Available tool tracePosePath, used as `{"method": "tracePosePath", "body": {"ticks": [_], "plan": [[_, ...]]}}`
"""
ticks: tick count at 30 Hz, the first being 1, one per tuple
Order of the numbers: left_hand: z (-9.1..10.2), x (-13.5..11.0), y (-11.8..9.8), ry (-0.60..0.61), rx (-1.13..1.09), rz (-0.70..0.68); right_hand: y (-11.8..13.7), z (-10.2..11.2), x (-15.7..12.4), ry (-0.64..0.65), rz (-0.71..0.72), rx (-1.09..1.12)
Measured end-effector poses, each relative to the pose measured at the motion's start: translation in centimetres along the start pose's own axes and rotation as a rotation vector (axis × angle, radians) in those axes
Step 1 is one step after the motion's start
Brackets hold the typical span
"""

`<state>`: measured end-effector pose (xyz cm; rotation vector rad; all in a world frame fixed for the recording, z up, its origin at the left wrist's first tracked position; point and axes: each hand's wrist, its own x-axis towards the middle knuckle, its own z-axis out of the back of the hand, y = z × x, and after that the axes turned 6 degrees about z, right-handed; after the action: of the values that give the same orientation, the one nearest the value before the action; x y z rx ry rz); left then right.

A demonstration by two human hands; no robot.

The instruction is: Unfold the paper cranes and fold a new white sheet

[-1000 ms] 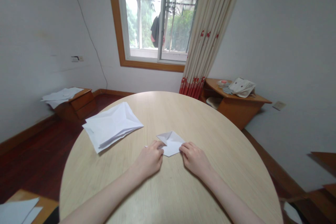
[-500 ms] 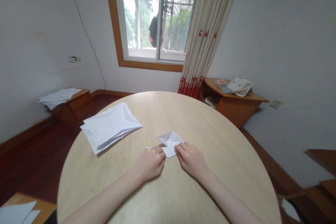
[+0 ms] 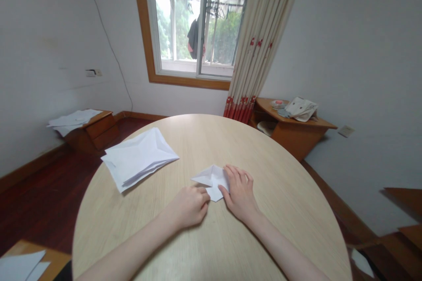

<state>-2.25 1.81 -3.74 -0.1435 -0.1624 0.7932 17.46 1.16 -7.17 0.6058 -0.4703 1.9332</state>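
Note:
A small folded sheet of white paper lies on the round table in front of me, with creased flaps and a pointed tip toward the left. My left hand is closed at its lower left edge, fingers curled and pinching the paper there; the fingertips are partly hidden. Along the right edge rests my right hand, fingers stretched and apart, with the thumb touching the paper's lower right side. Part of the right edge is covered by this hand.
A stack of white paper sheets lies at the left of the pale wooden table. Behind stand a low cabinet with papers and a corner shelf with a cloth bag. A curtain hangs beside the window.
My right hand has loosened from its pinch and spread its fingers further up the paper's right edge. The folded paper has shifted and turned slightly. The left hand has barely moved.

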Motion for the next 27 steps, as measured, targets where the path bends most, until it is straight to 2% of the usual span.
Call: {"method": "tracePosePath", "body": {"ticks": [7, 13, 16, 18, 21, 27], "plan": [[-0.1, -0.1, -0.2, -0.116, 0.074, 0.007, -0.2, -0.3, 0.0, 0.012, 0.059, 0.064], [-0.6, -0.1, 0.1, -0.437, 0.162, -0.055, -0.1, 0.0, 0.0, -0.008, 0.096, 0.149], [-0.4, -0.1, 0.0, -0.556, 0.196, 0.002, 0.2, 0.3, 0.0, -0.013, 0.093, 0.189], [-0.3, 0.0, -0.2, -0.583, 0.210, 0.080, 0.5, 0.5, 0.1, -0.021, 0.098, 0.212], [-0.4, 0.1, -0.3, -0.497, 0.186, 0.200, 0.9, 0.9, 0.2, -0.034, 0.118, 0.212], [-0.2, 0.2, -0.5, -0.162, 0.097, 0.354, 1.3, 1.4, 0.3, -0.045, 0.227, 0.054]]}}
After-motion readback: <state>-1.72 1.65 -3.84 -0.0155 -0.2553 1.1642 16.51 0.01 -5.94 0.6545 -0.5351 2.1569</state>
